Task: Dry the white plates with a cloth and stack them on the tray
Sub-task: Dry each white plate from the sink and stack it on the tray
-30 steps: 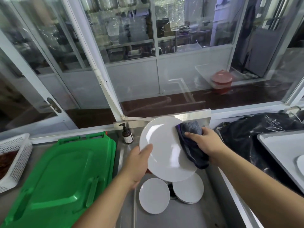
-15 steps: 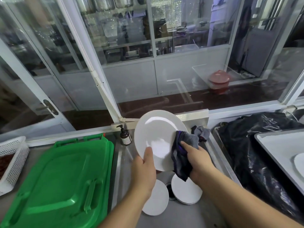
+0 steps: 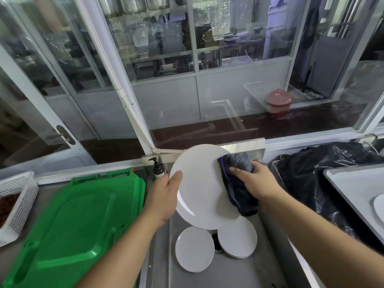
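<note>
My left hand (image 3: 164, 196) grips the white plate (image 3: 201, 188) by its left rim at the centre of the frame, thumb on its face, holding it tilted above the sink (image 3: 226, 273); my right hand (image 3: 254, 180) clutches the dark cloth (image 3: 236, 181) and presses it to the plate's right side, the cloth's tail hanging over the lower right edge; below, in the sink, lie one more white plate (image 3: 194, 249) and a small stack of plates (image 3: 238, 239); the tray (image 3: 353, 183) sits at the right edge, a plate (image 3: 379, 206) on it; green lids (image 3: 72, 223) fill the lower left.
</note>
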`<state>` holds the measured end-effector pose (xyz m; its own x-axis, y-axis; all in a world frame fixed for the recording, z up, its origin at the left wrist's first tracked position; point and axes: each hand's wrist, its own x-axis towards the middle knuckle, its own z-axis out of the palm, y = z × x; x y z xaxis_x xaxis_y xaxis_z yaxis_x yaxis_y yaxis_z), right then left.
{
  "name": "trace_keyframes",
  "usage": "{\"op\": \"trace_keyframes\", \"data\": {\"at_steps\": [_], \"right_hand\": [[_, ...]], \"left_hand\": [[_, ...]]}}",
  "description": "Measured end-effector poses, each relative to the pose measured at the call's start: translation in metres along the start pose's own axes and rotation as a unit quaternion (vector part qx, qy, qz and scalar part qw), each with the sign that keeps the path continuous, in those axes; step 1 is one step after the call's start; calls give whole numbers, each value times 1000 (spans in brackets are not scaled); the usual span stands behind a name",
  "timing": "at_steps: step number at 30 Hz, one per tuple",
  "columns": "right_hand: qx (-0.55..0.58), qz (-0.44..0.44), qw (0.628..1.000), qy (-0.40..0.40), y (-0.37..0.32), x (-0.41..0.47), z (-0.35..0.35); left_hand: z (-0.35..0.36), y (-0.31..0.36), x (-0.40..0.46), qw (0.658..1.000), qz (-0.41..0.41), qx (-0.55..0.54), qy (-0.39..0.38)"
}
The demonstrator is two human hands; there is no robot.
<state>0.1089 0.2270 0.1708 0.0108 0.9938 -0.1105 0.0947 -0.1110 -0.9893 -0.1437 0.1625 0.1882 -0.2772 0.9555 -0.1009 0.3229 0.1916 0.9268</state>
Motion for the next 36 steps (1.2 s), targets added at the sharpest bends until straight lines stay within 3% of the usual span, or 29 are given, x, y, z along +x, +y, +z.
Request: {"op": "trace_keyframes", "data": {"at_steps": [7, 12, 14, 17, 21, 25, 30, 36], "right_hand": [[222, 137, 963, 63, 33, -28, 26], [274, 199, 937, 85, 52, -42, 34], [252, 193, 945, 83, 51, -37, 27], [163, 130, 976, 65, 40, -27, 11], [-61, -28, 998, -2, 7, -14, -16], [-142, -71, 987, -21, -14, -9, -18], [-41, -41, 996, 68, 7, -18, 3], [201, 107, 969, 100, 42, -38, 36]], "left_hand": [[45, -3, -31, 985, -10, 10, 171], [69, -14, -46, 985, -55, -38, 158], [64, -21, -41, 987, -76, -107, 90], [51, -22, -30, 957, -137, -251, 35], [23, -19, -11, 971, -106, -213, 11], [7, -14, -3, 991, -69, -111, -33], [22, -17, -13, 998, -12, -37, 59], [65, -14, -35, 974, -87, -111, 178]]}}
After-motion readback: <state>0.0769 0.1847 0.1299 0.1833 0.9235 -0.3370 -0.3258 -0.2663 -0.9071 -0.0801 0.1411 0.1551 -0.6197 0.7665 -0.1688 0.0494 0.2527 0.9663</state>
